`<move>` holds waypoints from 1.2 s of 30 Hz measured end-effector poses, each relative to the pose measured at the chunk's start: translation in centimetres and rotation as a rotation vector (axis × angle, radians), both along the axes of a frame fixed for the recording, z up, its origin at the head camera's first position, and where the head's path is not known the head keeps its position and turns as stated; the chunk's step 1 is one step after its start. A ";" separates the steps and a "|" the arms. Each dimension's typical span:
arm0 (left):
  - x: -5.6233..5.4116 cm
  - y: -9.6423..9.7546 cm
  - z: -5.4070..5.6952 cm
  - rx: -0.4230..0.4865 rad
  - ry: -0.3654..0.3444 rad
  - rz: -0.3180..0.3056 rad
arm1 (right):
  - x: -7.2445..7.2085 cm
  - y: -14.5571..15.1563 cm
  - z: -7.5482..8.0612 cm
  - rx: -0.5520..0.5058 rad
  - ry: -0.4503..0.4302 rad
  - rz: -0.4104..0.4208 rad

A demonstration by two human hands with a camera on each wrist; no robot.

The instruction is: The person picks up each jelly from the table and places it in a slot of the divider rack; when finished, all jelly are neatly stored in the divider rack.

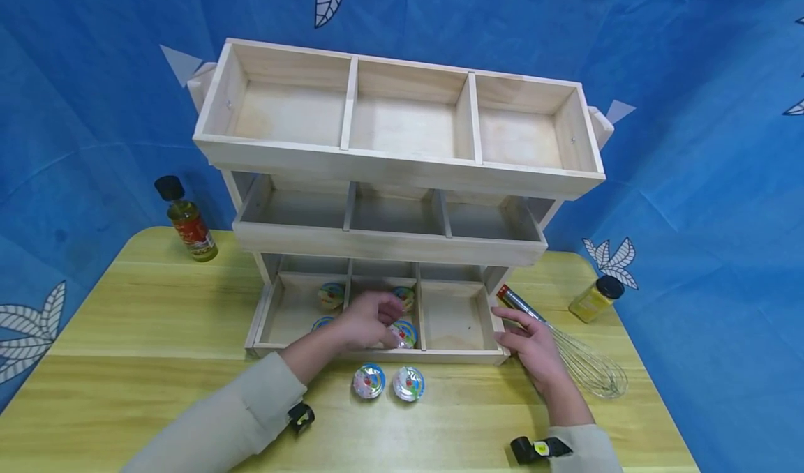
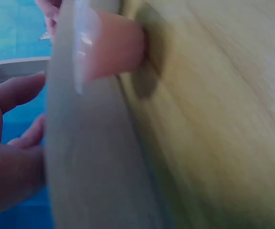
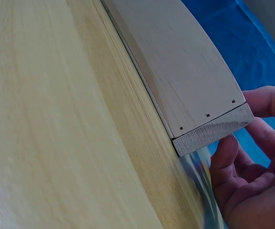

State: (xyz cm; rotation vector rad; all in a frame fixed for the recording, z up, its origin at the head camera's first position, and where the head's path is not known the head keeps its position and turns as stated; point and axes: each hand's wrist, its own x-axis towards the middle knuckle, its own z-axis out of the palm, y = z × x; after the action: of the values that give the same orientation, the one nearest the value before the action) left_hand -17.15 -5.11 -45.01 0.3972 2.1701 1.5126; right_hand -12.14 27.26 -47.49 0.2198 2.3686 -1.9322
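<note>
From the head view, my left hand [image 1: 367, 319] reaches into the middle compartment of the bottom tray of the wooden rack [image 1: 396, 152] at frame centre, fingers curled round a small jelly cup [image 1: 403, 333]. Two more cups [image 1: 388, 382] sit on the table [image 1: 157, 333] just below the tray (lids up). My right hand [image 1: 534, 351] lies flat, fingers straight, against the tray's right corner, beside a whisk [image 1: 581, 361].

The left wrist view is blurred; a pinkish cup [image 2: 113, 47] shows upper left.

In the right wrist view, my fingers [image 3: 252, 167] are relaxed beside the tray corner [image 3: 209, 133] at lower right.
</note>
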 end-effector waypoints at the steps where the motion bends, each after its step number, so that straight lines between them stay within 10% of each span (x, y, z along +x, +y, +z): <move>1: 0.2 0.0 0.4 -0.017 0.031 0.011 | 0.0 0.0 0.0 -0.001 0.001 -0.001; 16: 5.9 -2.0 2.9 -0.157 0.477 0.298 | 0.0 0.2 0.0 -0.018 0.004 0.010; 27: 9.8 -4.2 2.1 -0.060 0.381 0.350 | 0.0 0.1 -0.1 -0.027 -0.002 0.004; 36: 10.3 -5.7 0.2 -0.066 0.227 0.237 | 0.0 0.1 -0.3 -0.042 0.013 0.006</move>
State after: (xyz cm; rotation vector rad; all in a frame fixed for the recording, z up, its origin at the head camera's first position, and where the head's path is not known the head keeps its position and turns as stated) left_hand -6.84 -10.78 -44.77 0.3107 2.5125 1.5789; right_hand -12.13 27.32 -47.77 0.1981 2.3311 -1.9851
